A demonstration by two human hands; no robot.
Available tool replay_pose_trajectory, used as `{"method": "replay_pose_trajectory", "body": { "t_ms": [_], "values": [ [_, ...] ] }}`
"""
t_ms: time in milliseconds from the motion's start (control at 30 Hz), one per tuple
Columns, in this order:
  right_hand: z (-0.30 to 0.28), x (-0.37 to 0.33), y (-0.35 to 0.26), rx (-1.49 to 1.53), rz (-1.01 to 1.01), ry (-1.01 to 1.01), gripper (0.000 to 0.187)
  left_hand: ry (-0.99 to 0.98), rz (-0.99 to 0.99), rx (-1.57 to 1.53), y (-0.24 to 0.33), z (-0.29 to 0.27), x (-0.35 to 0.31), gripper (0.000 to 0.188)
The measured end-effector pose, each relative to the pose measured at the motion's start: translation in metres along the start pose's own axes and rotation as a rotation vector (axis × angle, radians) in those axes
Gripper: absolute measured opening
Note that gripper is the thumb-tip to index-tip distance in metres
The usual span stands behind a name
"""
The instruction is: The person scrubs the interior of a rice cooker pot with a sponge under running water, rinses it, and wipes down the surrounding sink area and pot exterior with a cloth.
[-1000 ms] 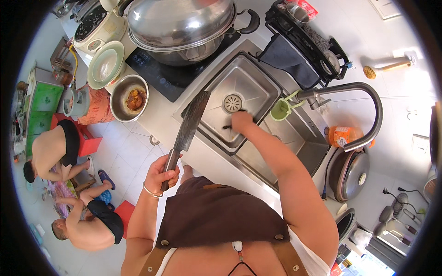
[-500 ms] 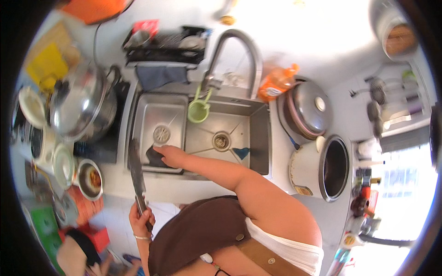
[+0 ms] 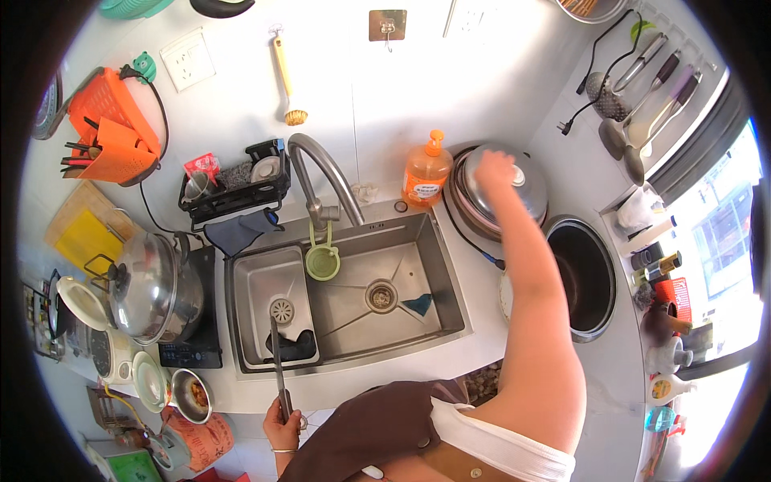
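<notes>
My left hand (image 3: 283, 432) grips the dark handle of a long knife (image 3: 278, 361), which is seen nearly edge-on. Its blade reaches over the front wall of the double steel sink (image 3: 401, 341), into the small left basin. A crumpled black item (image 3: 301, 346), perhaps a cloth or glove, lies in that basin beside the blade. My right arm stretches to the far right. There my right hand (image 3: 494, 169) is over the metal lid (image 3: 530, 197) of a round pot, left of its knob. Motion smears its fingers, and whether they touch the lid cannot be told.
A green strainer (image 3: 324, 262) hangs under the faucet (image 3: 329, 165). An orange soap bottle (image 3: 426, 170) stands behind the sink. An uncovered pot (image 3: 580, 277) is at the right. On the left are a large steamer pot (image 3: 148, 289) and a bowl of food (image 3: 193, 395).
My right hand has left the black item in the small basin and moved far right to the pot lid. My left hand still holds the knife. The head view has shifted.
</notes>
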State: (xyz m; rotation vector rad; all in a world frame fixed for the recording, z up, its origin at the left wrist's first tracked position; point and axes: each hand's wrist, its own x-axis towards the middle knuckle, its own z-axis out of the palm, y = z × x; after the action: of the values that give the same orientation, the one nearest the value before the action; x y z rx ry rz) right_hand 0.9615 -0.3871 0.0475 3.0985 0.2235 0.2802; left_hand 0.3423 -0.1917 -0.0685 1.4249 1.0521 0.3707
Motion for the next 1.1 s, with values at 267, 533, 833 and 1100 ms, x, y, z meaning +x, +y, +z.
{"method": "replay_pose_trajectory", "body": {
  "t_ms": [267,533,833,1100],
  "values": [
    [0.029,0.049,0.055,0.1,0.223,-0.298,0.048,0.039,-0.038,0.011,0.011,0.017,-0.006,0.051],
    [-0.037,0.057,0.074,0.166,0.178,-0.007,0.043,-0.066,0.042,0.021,0.021,0.019,-0.012,0.049],
    [-0.143,-0.063,0.163,0.109,-0.05,-0.023,0.041,-0.15,0.011,-0.018,0.001,-0.001,-0.015,0.048],
    [-0.126,-0.162,0.236,0.06,0.141,-0.176,0.035,-0.221,0.083,0.005,-0.013,-0.019,-0.012,0.048]
  ]
}}
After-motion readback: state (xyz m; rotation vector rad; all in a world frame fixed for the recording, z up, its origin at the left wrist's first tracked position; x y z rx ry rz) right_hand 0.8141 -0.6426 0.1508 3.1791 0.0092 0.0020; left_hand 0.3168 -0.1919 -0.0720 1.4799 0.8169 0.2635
